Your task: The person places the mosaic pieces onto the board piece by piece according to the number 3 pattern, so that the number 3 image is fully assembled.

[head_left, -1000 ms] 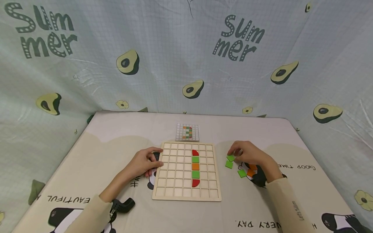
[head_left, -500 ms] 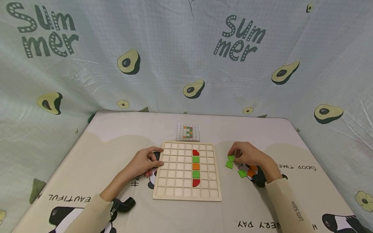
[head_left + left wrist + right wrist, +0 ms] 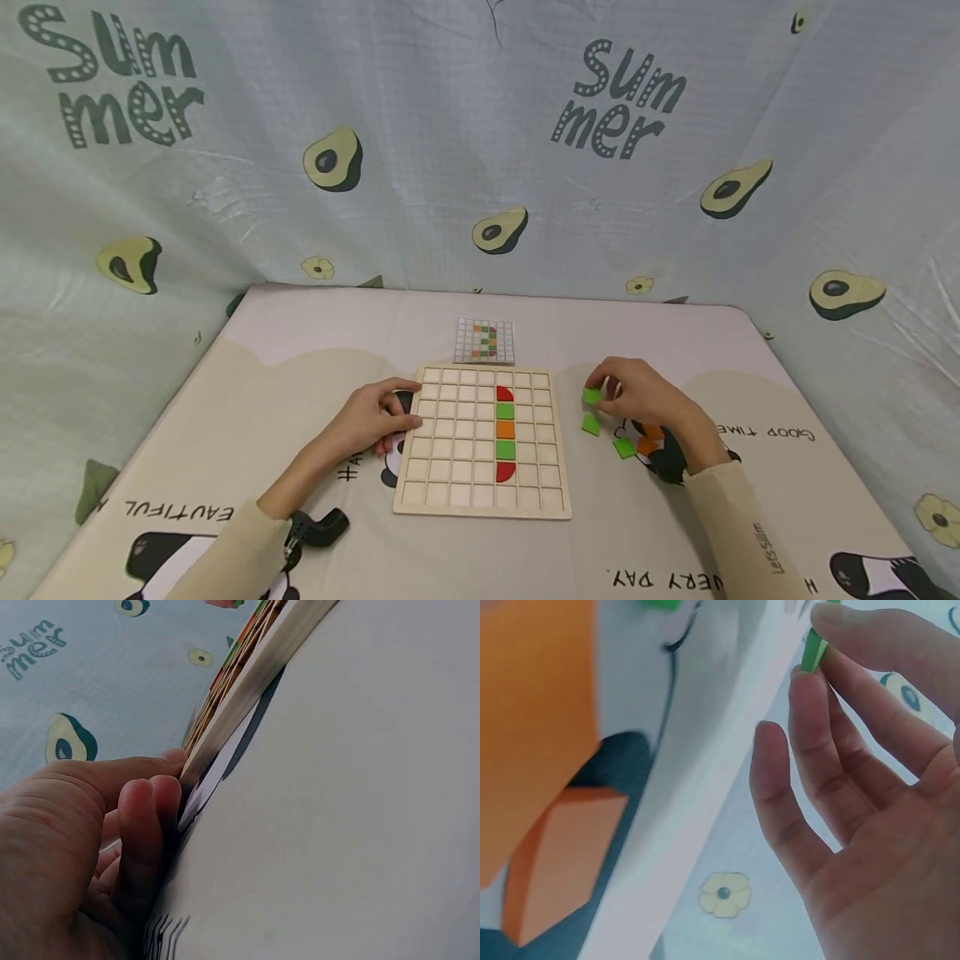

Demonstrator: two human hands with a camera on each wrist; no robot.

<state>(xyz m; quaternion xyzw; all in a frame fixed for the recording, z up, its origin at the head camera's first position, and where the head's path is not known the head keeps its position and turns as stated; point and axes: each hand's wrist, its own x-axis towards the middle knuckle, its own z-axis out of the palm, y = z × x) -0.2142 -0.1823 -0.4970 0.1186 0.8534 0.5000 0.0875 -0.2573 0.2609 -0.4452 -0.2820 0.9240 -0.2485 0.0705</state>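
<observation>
A wooden grid board (image 3: 451, 450) lies flat on the table, with a column of red, green and orange tiles in its cells. My left hand (image 3: 369, 419) holds the board's left edge with thumb and index finger; in the left wrist view the fingers (image 3: 139, 817) meet the board's side. To the right of the board, my right hand (image 3: 637, 392) pinches a green square tile (image 3: 592, 396) between thumb and fingertips. That tile (image 3: 814, 652) shows edge-on in the right wrist view. Two more green tiles lie close by, one below the fingers (image 3: 591, 425), the other green tile (image 3: 624, 448) further right.
Orange tiles (image 3: 647, 447) lie under my right wrist. Behind the board is a small printed pattern card (image 3: 484, 341) with coloured cells on a grid. A printed cloth covers the table (image 3: 600, 533), and a patterned curtain (image 3: 420, 167) hangs behind it.
My right hand has risen slightly with the green tile, which now sits apart from the green tile below it. My left hand stays at the board's edge.
</observation>
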